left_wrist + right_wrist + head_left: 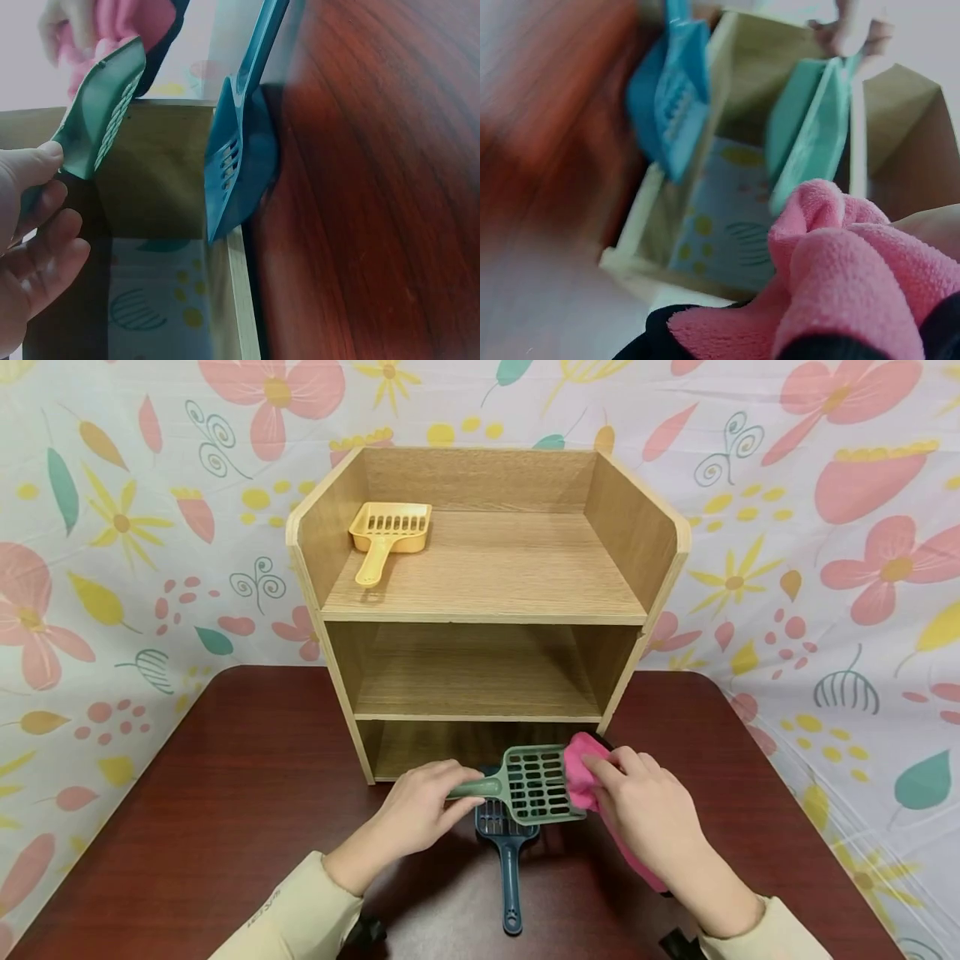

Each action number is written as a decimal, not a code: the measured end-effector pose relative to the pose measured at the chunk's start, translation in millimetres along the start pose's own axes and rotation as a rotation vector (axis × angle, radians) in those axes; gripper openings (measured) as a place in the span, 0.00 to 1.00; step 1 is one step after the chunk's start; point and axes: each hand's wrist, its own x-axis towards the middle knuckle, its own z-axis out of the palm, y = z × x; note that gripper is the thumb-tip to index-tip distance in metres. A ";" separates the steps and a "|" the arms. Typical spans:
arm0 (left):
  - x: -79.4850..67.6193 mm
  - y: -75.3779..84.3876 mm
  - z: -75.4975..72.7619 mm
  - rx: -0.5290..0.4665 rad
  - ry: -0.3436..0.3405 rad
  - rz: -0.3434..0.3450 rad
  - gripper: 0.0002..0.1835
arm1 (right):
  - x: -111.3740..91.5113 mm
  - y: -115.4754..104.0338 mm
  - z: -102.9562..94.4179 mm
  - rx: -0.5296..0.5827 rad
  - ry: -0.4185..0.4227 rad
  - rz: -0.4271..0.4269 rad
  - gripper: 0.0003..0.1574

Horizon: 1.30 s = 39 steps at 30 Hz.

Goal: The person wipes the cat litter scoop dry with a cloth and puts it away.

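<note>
Grn scoop (536, 786) edge pt.-hid. by cloth (582, 774)

Pink cloth (836, 277) at green scoop (826, 131), blue scoop (686, 124) nearby

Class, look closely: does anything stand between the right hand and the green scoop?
Yes: the pink cloth, held in the right hand, lies between that hand and the front edge of the green scoop. Nothing else visible stands there.

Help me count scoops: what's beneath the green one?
From the head camera, the blue scoop shows beneath the green scoop: handle and near slots; its far end is partly covered.
</note>
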 end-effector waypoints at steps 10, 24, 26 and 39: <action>10.6 12.1 6.9 -0.024 0.024 0.062 0.13 | 6.1 -31.4 5.7 0.033 0.000 -0.064 0.23; 5.7 8.5 6.1 -0.003 0.029 0.082 0.13 | -2.3 -13.4 10.2 -0.032 -0.031 -0.029 0.19; 4.2 7.6 5.6 0.005 0.020 0.072 0.13 | -3.6 -10.1 7.4 -0.034 -0.031 -0.011 0.20; 9.9 14.0 8.8 0.031 0.000 0.085 0.13 | 0.5 -29.5 9.0 0.000 -0.027 -0.032 0.24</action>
